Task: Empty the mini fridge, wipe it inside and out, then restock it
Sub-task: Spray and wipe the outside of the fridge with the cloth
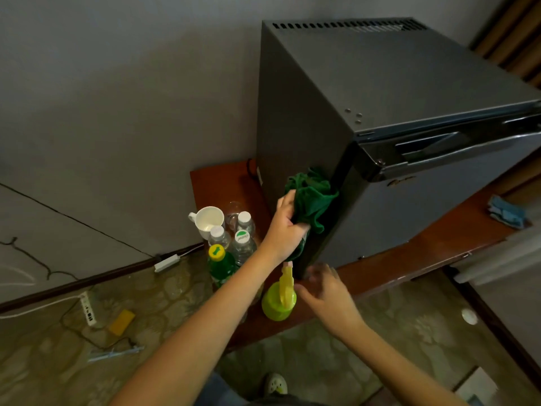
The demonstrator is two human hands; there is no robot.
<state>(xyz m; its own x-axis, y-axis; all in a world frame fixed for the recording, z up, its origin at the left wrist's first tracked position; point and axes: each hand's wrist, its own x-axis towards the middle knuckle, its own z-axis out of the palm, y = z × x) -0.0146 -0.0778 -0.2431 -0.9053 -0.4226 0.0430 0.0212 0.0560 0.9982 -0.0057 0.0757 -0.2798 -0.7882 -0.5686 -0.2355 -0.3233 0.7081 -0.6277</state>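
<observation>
In the head view, your left hand (285, 230) gripped the green cloth (313, 197), fingers curled round its lower bunch, and held it against the left side wall of the mini fridge (409, 142), close to the front corner and low down. Most of the cloth stood above and to the right of your knuckles, spread on the dark panel, while a tail of it hung below your wrist along the same edge. The fridge stood on the wooden table (409, 259) with its door shut and its vented top bare. Your right hand (325, 291) was blurred, with fingers loose and spread and nothing in its hold, just beside the yellow head of the lime spray bottle (279, 300); you could not tell from this view whether it touched the bottle. That bottle stood at the table's front edge, right below the fridge's corner. To the left of the fridge, on the same table, were grouped a white mug (207, 219), a clear glass (232, 209), three water bottles (244, 241) and a green bottle (219, 265) with a yellow cap, all upright and near your left forearm. A blue cloth (505, 213) lay on the table well apart, to the fridge's right. On the floor lay a power strip (87, 309) and a yellow sponge (121, 317) near it.
</observation>
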